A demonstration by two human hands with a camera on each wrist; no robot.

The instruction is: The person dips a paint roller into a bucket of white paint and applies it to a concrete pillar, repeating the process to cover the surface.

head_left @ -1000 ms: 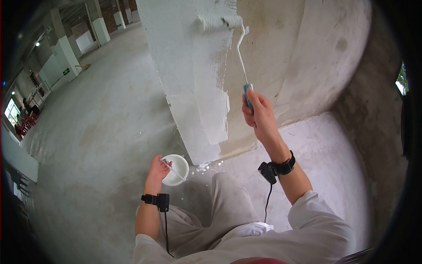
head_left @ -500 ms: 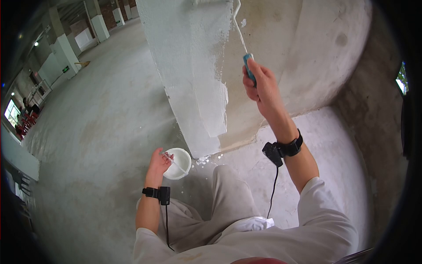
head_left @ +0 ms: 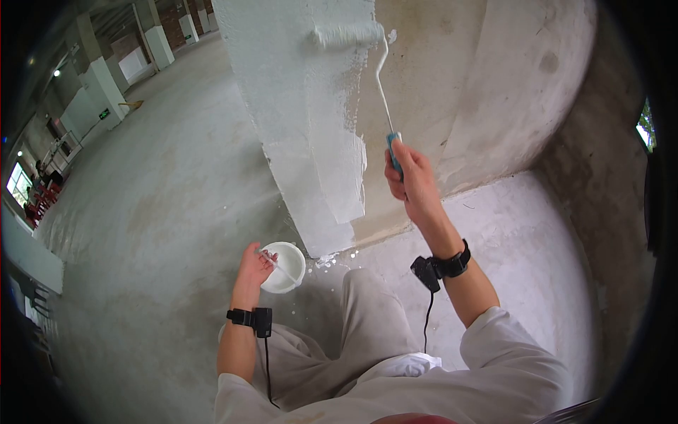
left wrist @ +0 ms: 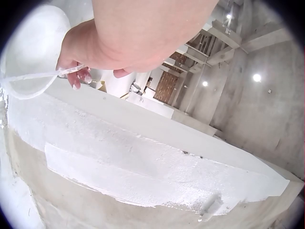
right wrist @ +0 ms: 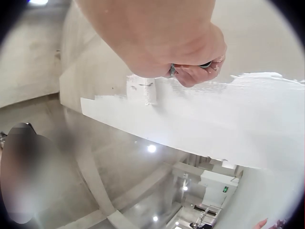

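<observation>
My right hand (head_left: 413, 173) grips the teal handle (head_left: 394, 155) of a paint roller, its wire frame rising to the white roller sleeve (head_left: 347, 34), which lies against the painted part of the wall (head_left: 296, 106). In the right wrist view the fingers of my right hand (right wrist: 193, 71) are curled round the handle. Down at the left, my left hand (head_left: 256, 267) holds the thin handle (left wrist: 35, 75) of a white bucket (head_left: 294, 257) with curled fingers. White paint shows inside the bucket.
Bare, unpainted wall (head_left: 424, 92) lies right of the wet paint. Paint drops (head_left: 326, 261) dot the floor at the wall's foot. A leg (head_left: 371, 311) is bent close to the wall. Seated people and red chairs (head_left: 46, 198) are far left, with pillars behind.
The roller went up the wall, then came back down with my right hand, and now sits near its earlier height. The left hand and bucket shifted only slightly.
</observation>
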